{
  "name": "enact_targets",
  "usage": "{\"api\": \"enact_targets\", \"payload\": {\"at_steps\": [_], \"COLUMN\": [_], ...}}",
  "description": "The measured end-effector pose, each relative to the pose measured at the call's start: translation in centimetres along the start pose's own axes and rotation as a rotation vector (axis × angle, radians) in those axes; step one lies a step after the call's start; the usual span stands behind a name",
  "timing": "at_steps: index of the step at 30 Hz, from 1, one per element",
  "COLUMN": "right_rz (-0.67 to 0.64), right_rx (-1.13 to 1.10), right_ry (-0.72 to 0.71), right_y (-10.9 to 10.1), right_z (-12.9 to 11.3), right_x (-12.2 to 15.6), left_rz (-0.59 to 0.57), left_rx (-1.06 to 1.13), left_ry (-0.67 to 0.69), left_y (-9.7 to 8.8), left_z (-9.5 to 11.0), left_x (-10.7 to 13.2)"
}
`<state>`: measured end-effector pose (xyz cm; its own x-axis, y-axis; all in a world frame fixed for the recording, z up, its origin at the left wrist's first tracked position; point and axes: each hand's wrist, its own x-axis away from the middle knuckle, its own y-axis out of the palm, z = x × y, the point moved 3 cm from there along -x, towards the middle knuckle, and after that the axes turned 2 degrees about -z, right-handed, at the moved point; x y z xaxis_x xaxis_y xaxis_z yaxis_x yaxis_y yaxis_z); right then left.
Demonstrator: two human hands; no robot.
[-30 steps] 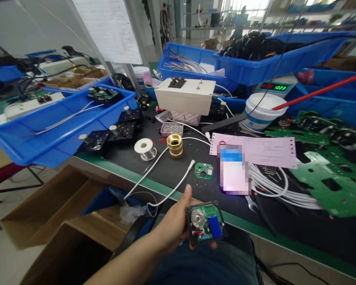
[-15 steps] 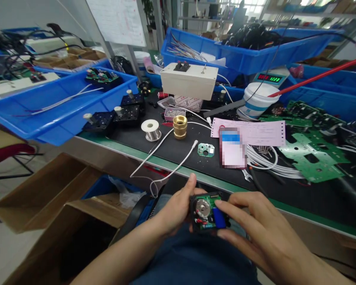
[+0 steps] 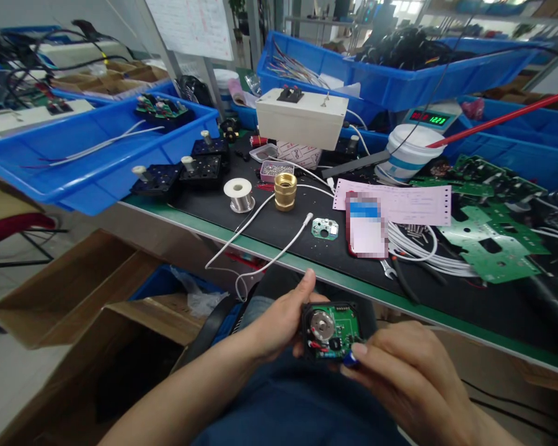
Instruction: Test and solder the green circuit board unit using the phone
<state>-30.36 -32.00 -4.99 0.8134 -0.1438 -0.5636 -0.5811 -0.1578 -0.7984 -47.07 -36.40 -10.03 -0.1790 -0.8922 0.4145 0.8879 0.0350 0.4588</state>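
My left hand point(image 3: 283, 319) grips a small black housing point(image 3: 308, 353) by its left side, thumb pointing up along the edge. Inside it sit a green circuit board point(image 3: 346, 319), a round silver metal disc point(image 3: 322, 325) and red wires. My right hand point(image 3: 404, 371) pinches a blue component point(image 3: 350, 358) between thumb and forefinger at the housing's lower right corner. Most of that component is hidden by the fingers, and whether it is still attached I cannot tell. Both hands are above my lap, in front of the bench edge.
On the black bench mat point(image 3: 270, 238) stand a solder spool point(image 3: 240, 197), a brass fitting point(image 3: 285, 193) and a small circuit board point(image 3: 325, 228). White cables point(image 3: 279, 260) hang over the edge. A phone point(image 3: 367, 226), wrench point(image 3: 388, 270) and green boards point(image 3: 488, 241) lie right; blue bins point(image 3: 97, 164) stand around.
My right hand has drawn the blue component down from the board's right side and tilted it, baring the green board beneath. My left hand still holds the housing.
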Motion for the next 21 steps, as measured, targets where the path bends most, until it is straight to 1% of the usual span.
{"api": "enact_targets", "payload": {"at_steps": [2, 6, 8, 9, 11, 13, 18, 21], "right_rz": [-0.012, -0.019, -0.016, -0.008, 0.016, 0.011, -0.071, -0.115], "right_rx": [-0.013, 0.045, 0.048, 0.035, -0.010, -0.049, -0.100, -0.125], "right_ry": [-0.007, -0.092, -0.108, -0.089, -0.006, 0.078, 0.171, 0.218], "right_y": [0.1, 0.0, 0.0, 0.0, 0.0, 0.2, 0.4, 0.3], "right_z": [0.2, 0.1, 0.0, 0.0, 0.1, 0.3, 0.5, 0.6], "right_x": [0.4, 1.0, 1.0, 0.8, 0.4, 0.0, -0.4, -0.5], "left_rz": [-0.012, -0.016, -0.014, -0.018, -0.034, -0.045, -0.060, -0.050], "left_rx": [-0.013, -0.035, -0.051, -0.058, -0.071, -0.089, -0.124, -0.115], "left_ry": [0.006, -0.008, -0.004, 0.002, 0.014, 0.023, 0.019, 0.009], "left_y": [0.0, 0.0, 0.0, 0.1, 0.0, -0.1, -0.4, -0.3], "left_z": [0.0, -0.1, -0.1, 0.0, 0.1, 0.2, 0.3, 0.2], "left_x": [-0.1, -0.2, -0.1, -0.1, -0.2, -0.2, -0.3, -0.2]}}
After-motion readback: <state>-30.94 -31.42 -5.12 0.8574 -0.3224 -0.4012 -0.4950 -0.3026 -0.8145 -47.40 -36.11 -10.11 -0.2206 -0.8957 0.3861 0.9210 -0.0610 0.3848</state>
